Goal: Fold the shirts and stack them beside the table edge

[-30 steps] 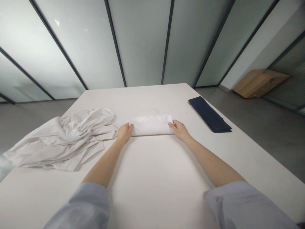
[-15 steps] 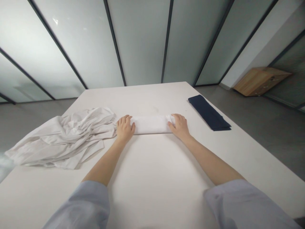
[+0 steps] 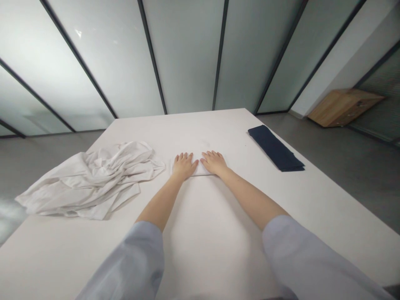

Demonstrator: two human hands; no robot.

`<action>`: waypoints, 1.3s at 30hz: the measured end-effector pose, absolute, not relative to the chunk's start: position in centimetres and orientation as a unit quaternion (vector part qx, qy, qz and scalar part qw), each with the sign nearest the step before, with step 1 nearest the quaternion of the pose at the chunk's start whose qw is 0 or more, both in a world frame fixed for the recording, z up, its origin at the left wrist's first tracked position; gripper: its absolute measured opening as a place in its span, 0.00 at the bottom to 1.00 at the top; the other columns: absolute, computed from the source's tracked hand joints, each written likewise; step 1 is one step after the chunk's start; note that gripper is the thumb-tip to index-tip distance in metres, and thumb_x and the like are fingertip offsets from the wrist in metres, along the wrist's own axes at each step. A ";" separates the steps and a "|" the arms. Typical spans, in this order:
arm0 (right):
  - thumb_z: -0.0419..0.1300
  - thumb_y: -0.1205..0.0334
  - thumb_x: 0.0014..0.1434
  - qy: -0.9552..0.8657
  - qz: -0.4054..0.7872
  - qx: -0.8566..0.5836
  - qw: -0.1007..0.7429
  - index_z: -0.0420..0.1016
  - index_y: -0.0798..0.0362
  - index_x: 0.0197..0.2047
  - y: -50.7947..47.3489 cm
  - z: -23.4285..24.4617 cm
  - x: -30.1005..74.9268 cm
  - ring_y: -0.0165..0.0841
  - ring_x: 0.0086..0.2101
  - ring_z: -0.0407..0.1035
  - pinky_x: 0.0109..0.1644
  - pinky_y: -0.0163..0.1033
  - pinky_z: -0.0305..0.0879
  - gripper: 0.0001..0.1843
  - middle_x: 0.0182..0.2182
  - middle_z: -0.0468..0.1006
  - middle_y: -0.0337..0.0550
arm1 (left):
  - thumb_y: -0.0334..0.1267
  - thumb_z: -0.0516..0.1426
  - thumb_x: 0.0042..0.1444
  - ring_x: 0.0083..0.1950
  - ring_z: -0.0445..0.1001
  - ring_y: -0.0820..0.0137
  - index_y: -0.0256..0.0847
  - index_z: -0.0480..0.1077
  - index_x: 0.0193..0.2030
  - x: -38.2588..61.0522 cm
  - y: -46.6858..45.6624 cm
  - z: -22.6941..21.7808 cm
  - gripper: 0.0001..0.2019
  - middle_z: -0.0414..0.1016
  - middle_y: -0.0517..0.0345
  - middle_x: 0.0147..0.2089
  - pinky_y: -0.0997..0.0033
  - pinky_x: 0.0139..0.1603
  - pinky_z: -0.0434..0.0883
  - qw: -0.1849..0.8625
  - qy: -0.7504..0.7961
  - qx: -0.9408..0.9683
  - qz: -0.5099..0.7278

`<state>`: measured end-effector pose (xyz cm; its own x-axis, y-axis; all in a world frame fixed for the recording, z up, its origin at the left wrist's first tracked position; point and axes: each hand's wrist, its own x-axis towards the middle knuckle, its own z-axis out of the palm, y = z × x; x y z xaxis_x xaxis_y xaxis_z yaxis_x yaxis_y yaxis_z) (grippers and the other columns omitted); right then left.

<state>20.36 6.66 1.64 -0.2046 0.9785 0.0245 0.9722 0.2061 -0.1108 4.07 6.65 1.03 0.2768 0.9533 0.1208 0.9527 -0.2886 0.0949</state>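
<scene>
A folded white cloth [image 3: 201, 171] lies flat on the table in front of me, mostly covered by my hands. My left hand [image 3: 185, 165] rests palm down on its left half, fingers spread. On the right half lies my right hand [image 3: 214, 161], also flat with its fingers apart. The two thumbs nearly meet over the middle of the cloth. Left of my left hand, a crumpled heap of white fabric [image 3: 96, 179] spreads over the table.
A folded dark navy cloth [image 3: 276, 148] lies near the right edge of the white table [image 3: 203, 233]. Frosted glass panels [image 3: 187, 58] stand beyond the far edge. A wooden cabinet [image 3: 343, 107] is on the floor at the right.
Both hands have moved inward from the ends of the folded white cloth to its middle. They have flattened onto its top. The heap and the navy cloth lie as before.
</scene>
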 end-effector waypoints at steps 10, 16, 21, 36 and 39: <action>0.41 0.49 0.69 -0.741 0.063 -0.667 0.045 0.61 0.49 0.66 6.4 0.8 25.2 0.41 0.63 0.55 0.63 0.48 0.52 0.27 0.66 0.60 0.49 | 0.52 0.48 0.64 0.71 0.55 0.55 0.40 0.61 0.66 -1.3 7.9 -1.0 0.28 0.58 0.42 0.70 0.50 0.69 0.52 0.110 0.637 0.744 0.167; 0.43 0.47 0.68 -0.721 0.032 -0.691 0.041 0.71 0.53 0.58 4.4 1.5 25.5 0.45 0.58 0.62 0.57 0.49 0.58 0.27 0.60 0.69 0.53 | 0.45 0.47 0.64 0.58 0.71 0.60 0.36 0.69 0.54 -2.5 8.2 -2.2 0.20 0.73 0.41 0.55 0.57 0.59 0.66 0.157 0.599 0.676 0.398; 0.52 0.47 0.63 -0.729 0.012 -0.685 -0.006 0.77 0.56 0.50 4.0 4.0 25.7 0.47 0.55 0.65 0.55 0.47 0.58 0.24 0.54 0.74 0.58 | 0.43 0.49 0.62 0.51 0.73 0.61 0.38 0.70 0.47 -2.7 8.6 -2.2 0.15 0.74 0.44 0.50 0.57 0.55 0.69 0.170 0.580 0.652 0.457; 0.51 0.32 0.59 -0.724 0.068 -0.687 -0.007 0.76 0.57 0.49 7.1 3.5 21.4 0.44 0.45 0.74 0.46 0.40 0.65 0.36 0.44 0.80 0.59 | 0.42 0.50 0.62 0.47 0.74 0.63 0.40 0.68 0.44 -2.7 8.4 -1.9 0.11 0.73 0.47 0.48 0.61 0.50 0.71 0.184 0.585 0.619 0.491; 0.51 0.32 0.59 -0.718 0.083 -0.690 -0.024 0.78 0.56 0.46 7.4 3.5 22.0 0.45 0.44 0.75 0.42 0.39 0.66 0.35 0.44 0.80 0.58 | 0.42 0.52 0.61 0.47 0.74 0.64 0.40 0.68 0.45 -2.6 8.4 -1.9 0.10 0.73 0.47 0.49 0.61 0.49 0.71 0.184 0.582 0.621 0.491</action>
